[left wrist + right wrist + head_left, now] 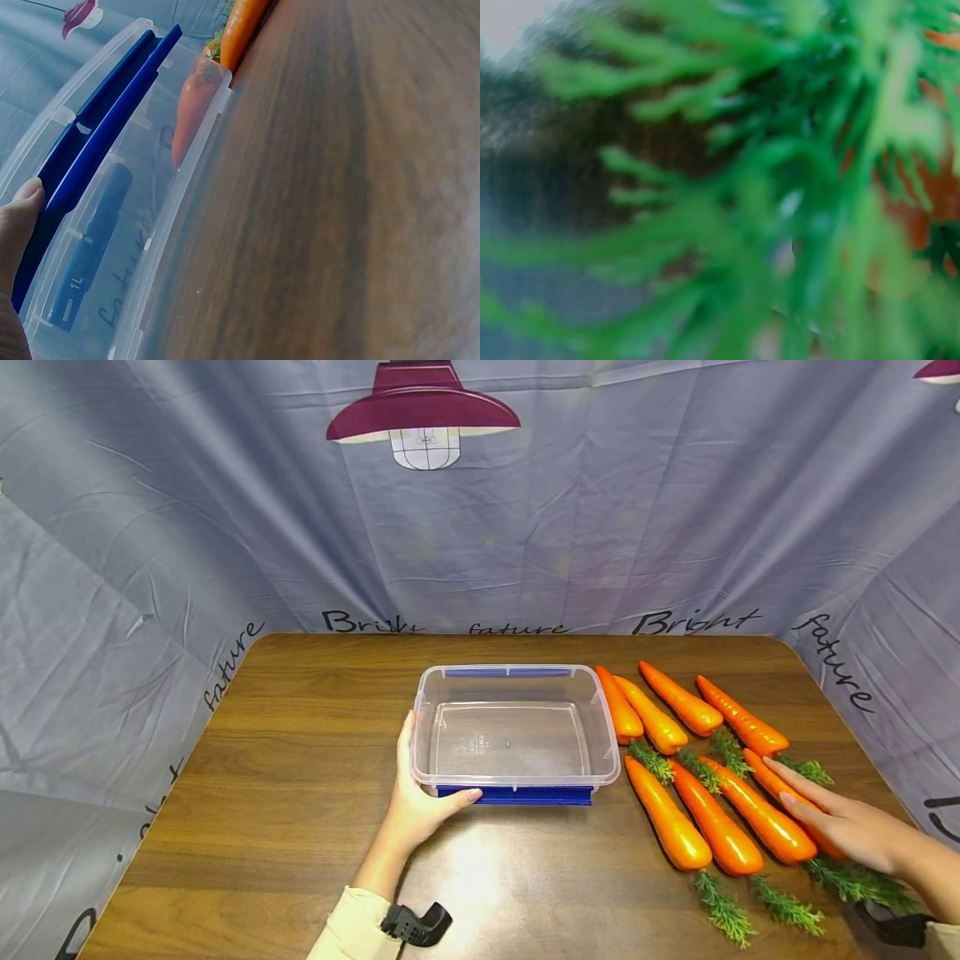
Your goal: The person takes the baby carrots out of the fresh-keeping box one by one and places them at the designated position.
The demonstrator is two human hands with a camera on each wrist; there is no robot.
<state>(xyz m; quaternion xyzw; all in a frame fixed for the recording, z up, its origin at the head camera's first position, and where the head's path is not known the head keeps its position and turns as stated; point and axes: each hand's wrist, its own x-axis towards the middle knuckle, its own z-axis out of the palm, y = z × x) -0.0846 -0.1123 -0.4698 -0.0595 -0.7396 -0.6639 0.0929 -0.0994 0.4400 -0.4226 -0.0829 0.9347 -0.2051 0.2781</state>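
A clear plastic food container [510, 781] without a lid stands at the middle of the table, with blue latches on its long sides. My left hand [420, 802] grips its front left corner, thumb on the front blue latch [97, 150] and fingers along the left wall. At the right, my right hand [847, 822] lies over the rightmost carrot [765, 777] of the front row, thumb on the near side and fingers on the far side. Blurred green carrot tops [802, 172] fill the right wrist view and hide that hand.
Several other orange carrots with green tops lie in two slanted rows right of the container, such as a front one [667, 814] and a back one [678, 697]. The wooden table [315, 760] ends at a grey printed curtain [525, 527].
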